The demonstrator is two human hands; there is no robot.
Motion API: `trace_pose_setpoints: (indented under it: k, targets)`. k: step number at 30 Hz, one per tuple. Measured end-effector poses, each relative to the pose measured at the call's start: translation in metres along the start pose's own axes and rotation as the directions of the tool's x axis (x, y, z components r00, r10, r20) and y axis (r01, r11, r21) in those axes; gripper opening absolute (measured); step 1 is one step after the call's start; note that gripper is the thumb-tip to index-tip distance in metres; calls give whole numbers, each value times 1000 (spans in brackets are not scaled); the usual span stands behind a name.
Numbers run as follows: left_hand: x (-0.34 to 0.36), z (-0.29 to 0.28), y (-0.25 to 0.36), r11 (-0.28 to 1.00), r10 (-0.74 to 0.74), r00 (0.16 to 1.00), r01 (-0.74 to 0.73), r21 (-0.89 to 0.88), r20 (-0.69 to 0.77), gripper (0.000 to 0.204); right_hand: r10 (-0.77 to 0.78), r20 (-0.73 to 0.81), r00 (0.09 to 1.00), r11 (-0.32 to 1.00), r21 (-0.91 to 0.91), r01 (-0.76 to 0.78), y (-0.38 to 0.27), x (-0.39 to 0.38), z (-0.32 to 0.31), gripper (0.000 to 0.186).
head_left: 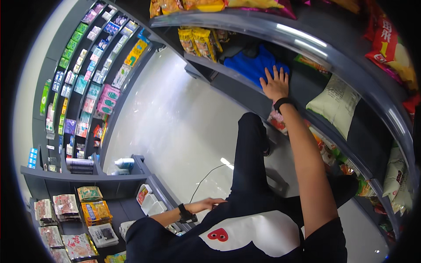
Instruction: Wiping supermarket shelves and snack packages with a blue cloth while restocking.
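Observation:
My right hand (pixel 276 83) lies flat on a bright blue cloth (pixel 250 65), fingers spread, on the dark shelf board (pixel 305 85) to the right. The cloth is spread unevenly across the board, and part of it is under my palm and fingers. A black band (pixel 284 103) circles my right wrist. Lower down, my left hand (pixel 208 204) rests at my dark-trousered thigh, its fingers loosely stretched and nothing visible in them. A black watch (pixel 186 214) sits on that wrist. Beside the cloth stand yellow snack packets (pixel 199 43), and nearer me leans a pale green-white bag (pixel 335 105).
Clear plastic edging (pixel 280 33) runs along the shelf above my right hand, with snack bags (pixel 390 52) over it. Packaged goods fill the wall shelves (pixel 90 65) at the left. Snack packs (pixel 70 210) lie at lower left. A thin cable (pixel 204 179) crosses the shiny floor.

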State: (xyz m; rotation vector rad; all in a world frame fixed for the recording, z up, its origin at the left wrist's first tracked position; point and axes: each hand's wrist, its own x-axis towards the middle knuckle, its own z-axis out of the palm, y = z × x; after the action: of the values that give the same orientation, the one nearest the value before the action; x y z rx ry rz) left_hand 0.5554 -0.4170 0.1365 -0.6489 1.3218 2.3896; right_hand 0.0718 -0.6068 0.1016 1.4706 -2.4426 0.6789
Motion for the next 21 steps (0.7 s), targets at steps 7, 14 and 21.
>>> trace_pose_setpoints:
  k: [7,14,21]
  targets:
    - [15,40,38,828,141,981,-43,559,-134,45,47,181,982,996,-83,-33,5,-2,-11,58]
    - [24,46,57,625,82,997,-51,779,-1,47,57,227,972,994,-99,-35,7,-3,-18,58]
    - [45,36,33,426,124,991,-94,900,45,31,57,171,984,998,-16,-55,6,-7,-13,58]
